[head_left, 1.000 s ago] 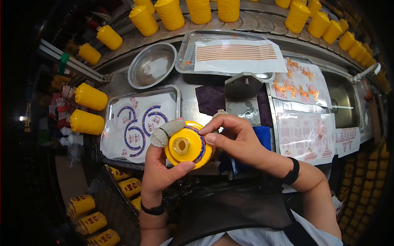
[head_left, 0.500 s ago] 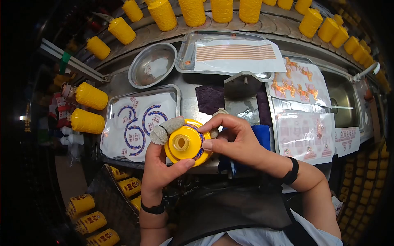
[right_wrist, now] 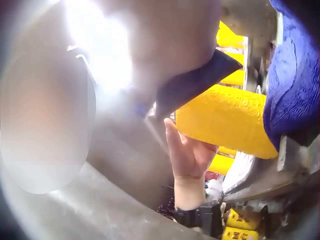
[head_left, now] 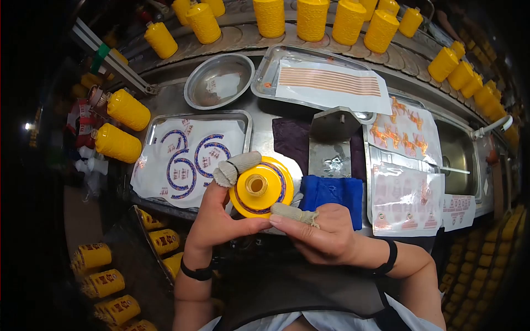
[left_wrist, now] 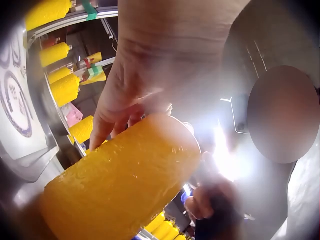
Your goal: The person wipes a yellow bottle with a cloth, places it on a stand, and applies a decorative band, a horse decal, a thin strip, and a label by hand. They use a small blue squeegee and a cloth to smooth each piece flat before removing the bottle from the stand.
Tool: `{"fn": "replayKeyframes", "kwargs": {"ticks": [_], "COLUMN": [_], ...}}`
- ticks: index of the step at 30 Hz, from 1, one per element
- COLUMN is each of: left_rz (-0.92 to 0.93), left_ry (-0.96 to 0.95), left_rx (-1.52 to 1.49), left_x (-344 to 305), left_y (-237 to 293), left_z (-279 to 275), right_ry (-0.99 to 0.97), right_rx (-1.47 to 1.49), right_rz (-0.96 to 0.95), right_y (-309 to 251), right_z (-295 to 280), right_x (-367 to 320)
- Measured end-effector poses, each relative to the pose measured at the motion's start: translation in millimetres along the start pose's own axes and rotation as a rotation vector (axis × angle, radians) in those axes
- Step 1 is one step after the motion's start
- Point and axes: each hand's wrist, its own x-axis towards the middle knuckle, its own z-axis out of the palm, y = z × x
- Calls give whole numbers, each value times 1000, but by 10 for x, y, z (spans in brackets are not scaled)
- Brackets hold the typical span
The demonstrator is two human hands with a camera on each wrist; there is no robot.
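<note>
My left hand (head_left: 212, 223) grips a yellow bottle (head_left: 241, 192) with its open neck tilted up toward me. A grey cloth cover (head_left: 237, 168) wraps one of its fingers, which lies along the far side of the shoulder. Around the shoulder runs a blue patterned decal band (head_left: 285, 185). My right hand (head_left: 330, 234) is at the near right edge, its cloth-covered finger (head_left: 292, 213) laid straight against the shoulder rim, thumb beside it. In the left wrist view the bottle's embossed side (left_wrist: 120, 185) fills the lower middle.
A tray (head_left: 248, 129) with curved blue decals lies left. Behind stand a metal bowl (head_left: 190, 88) and a tray with a striped sheet (head_left: 331, 88). A folded blue cloth (head_left: 334, 199) lies before a metal bracket (head_left: 334, 124). Decal sheets (head_left: 408, 198) and a sink (head_left: 466, 146) are right.
My right hand has moved from the far right side of the bottle to its near edge, its covered finger now on the rim. Bottles on the conveyor have shifted right; the head view has turned slightly.
</note>
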Motion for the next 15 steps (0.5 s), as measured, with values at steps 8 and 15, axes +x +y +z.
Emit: {"fn": "replayKeyframes", "kwargs": {"ticks": [8, 15], "left_rz": [46, 147], "left_ry": [-18, -59], "left_rx": [113, 185], "left_x": [4, 47], "left_y": [17, 17], "left_z": [-62, -133], "right_ry": [159, 68], "right_rx": [63, 83], "right_rz": [90, 107], "right_y": [137, 248], "right_z": [86, 69], "right_x": [147, 349]}}
